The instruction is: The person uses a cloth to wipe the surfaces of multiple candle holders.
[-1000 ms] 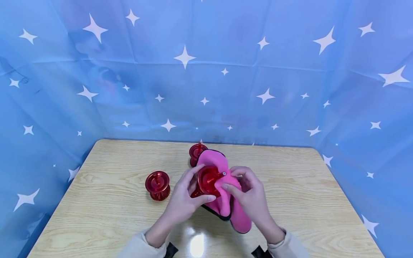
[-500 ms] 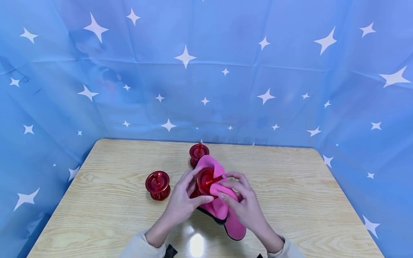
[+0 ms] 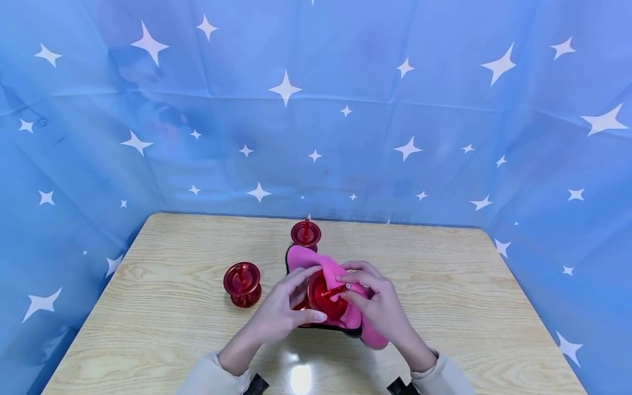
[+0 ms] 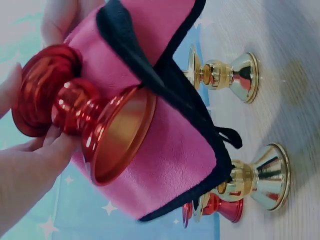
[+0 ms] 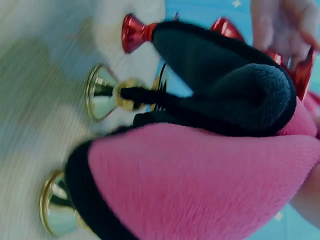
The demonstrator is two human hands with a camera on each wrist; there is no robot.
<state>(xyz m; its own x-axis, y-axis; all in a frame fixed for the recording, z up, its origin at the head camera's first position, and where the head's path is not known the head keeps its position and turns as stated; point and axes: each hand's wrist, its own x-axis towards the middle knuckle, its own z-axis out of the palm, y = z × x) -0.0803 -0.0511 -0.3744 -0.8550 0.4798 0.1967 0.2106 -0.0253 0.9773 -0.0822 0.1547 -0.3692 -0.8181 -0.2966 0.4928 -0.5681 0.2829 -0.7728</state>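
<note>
Above a wood-grain table, before starry blue fabric, hands grip candlestick and cloth.

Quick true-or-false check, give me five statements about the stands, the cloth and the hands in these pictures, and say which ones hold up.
1. The left hand grips a red stand. True.
2. Every stand in view is red. False: gold-coloured stands are on the table too.
3. Two other red stands are upright on the table. True.
4. The pink cloth has dark edging. True.
5. The cloth lies flat on the table, untouched. False: the right hand holds it at the gripped red stand.
</note>
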